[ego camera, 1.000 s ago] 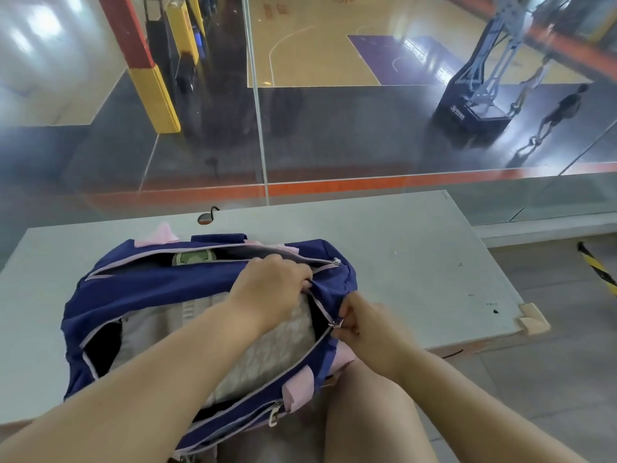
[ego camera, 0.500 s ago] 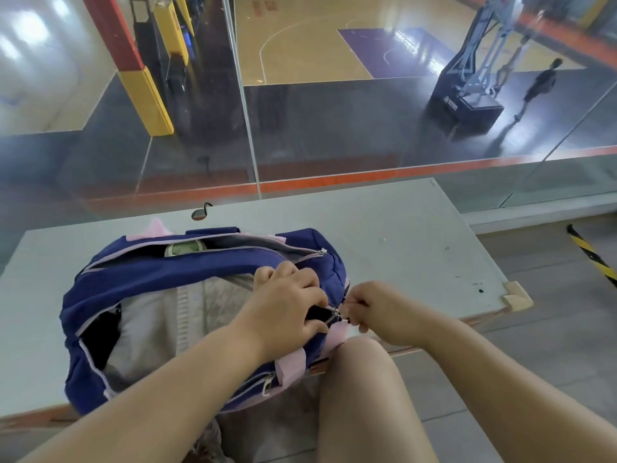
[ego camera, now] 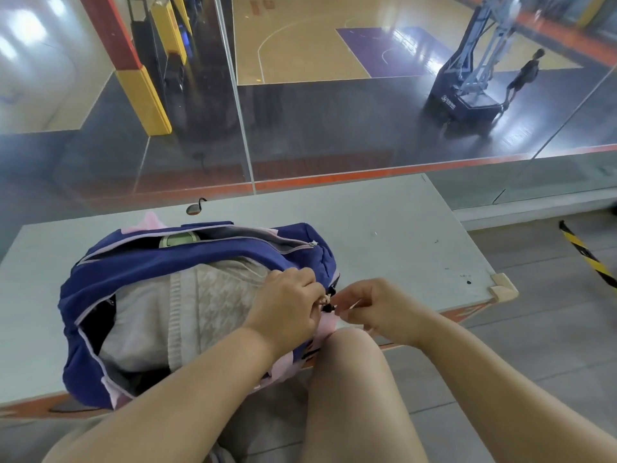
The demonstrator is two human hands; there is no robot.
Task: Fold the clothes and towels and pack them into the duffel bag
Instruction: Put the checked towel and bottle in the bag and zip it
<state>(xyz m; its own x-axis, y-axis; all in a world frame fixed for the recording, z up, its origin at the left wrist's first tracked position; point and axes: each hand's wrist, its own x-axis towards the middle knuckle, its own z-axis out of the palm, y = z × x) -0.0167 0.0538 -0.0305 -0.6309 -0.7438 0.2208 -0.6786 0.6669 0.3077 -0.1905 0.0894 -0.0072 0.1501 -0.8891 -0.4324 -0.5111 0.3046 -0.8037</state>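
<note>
A navy duffel bag point(ego camera: 140, 269) with pink trim lies on the grey table point(ego camera: 384, 235), its main opening unzipped. Folded pale grey and white patterned clothes point(ego camera: 200, 305) fill the inside. My left hand point(ego camera: 287, 305) grips the bag's right end at the zipper, fingers curled over the fabric. Just to its right, my right hand point(ego camera: 377, 305) pinches a pale pink tab beside the small black zipper pull point(ego camera: 329, 307). A green item point(ego camera: 175, 240) shows in the far side pocket.
The bag overhangs the table's near edge, above my bare knee point(ego camera: 350, 362). A small dark clip point(ego camera: 195, 207) lies at the table's far edge against a glass wall. A wooden corner guard point(ego camera: 502, 287) caps the table's right corner. Beyond the glass lies a basketball court.
My left hand slid from the middle of the opening to the bag's right end. My right hand stayed at the zipper pull. The camera tilted down slightly.
</note>
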